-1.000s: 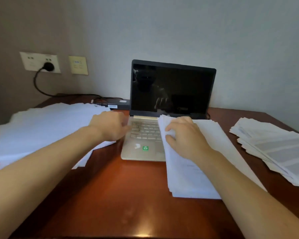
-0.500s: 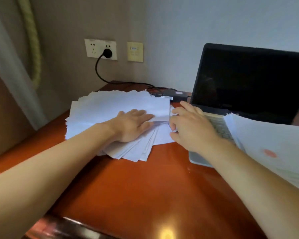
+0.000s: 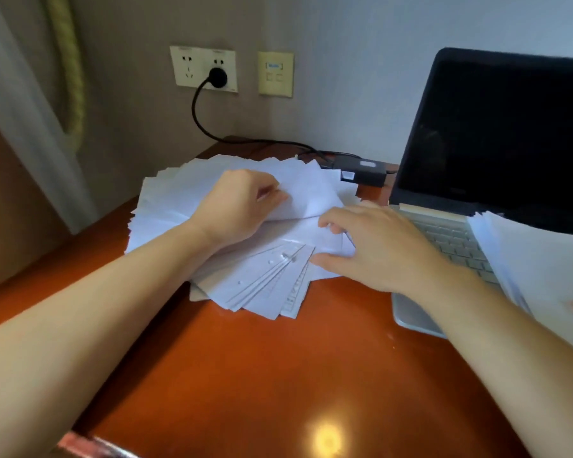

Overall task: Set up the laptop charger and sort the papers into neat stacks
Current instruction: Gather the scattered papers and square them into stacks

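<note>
On the desk [image 3: 245, 375], left hand [image 3: 239, 206] pinches the topmost papers [image 3: 166, 206]; right hand [image 3: 381, 246], fingers spread, seemingly presses them.

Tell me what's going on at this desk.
A person is tidying a messy fanned pile of white paper sheets on the reddish-brown wooden desk. The left hand pinches a top sheet; the right hand rests on the pile's right edge. The black charger brick lies beside the open dark-screened laptop, its cord plugged into the white wall socket.
</note>
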Tool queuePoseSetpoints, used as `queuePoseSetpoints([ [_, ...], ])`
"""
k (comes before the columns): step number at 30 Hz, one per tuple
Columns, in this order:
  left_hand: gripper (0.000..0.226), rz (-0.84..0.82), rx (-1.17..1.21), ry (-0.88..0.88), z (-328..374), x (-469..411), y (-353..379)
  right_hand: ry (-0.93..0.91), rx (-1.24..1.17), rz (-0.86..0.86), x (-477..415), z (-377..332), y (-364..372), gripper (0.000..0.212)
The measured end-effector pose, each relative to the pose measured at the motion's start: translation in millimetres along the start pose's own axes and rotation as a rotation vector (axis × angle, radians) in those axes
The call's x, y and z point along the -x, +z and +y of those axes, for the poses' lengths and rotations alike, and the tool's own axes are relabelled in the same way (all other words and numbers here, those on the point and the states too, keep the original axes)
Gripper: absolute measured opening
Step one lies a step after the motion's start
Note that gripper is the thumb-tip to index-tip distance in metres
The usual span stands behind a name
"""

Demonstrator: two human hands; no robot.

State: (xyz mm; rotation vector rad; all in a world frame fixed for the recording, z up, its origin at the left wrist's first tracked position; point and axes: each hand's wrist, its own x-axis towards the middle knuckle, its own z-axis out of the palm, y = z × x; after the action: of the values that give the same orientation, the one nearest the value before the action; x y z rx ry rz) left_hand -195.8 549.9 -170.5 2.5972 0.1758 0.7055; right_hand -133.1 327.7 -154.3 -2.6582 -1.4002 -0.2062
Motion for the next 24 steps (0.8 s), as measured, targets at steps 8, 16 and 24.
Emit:
queuePoseSetpoints([
  [8,0.021,-0.064,0.17,0.176,3,3,0,0.035,0.157,0.103,-6,-5,14,0.047],
  [16,0.069,-0.377,0.001,0.088,8,4,-1,0.034,-0.325,0.194,-8,3,27,0.042],
  [24,0.027,-0.153,0.0,0.156,6,3,-3,0.103,-0.944,0.37,-14,-2,20,0.052],
])
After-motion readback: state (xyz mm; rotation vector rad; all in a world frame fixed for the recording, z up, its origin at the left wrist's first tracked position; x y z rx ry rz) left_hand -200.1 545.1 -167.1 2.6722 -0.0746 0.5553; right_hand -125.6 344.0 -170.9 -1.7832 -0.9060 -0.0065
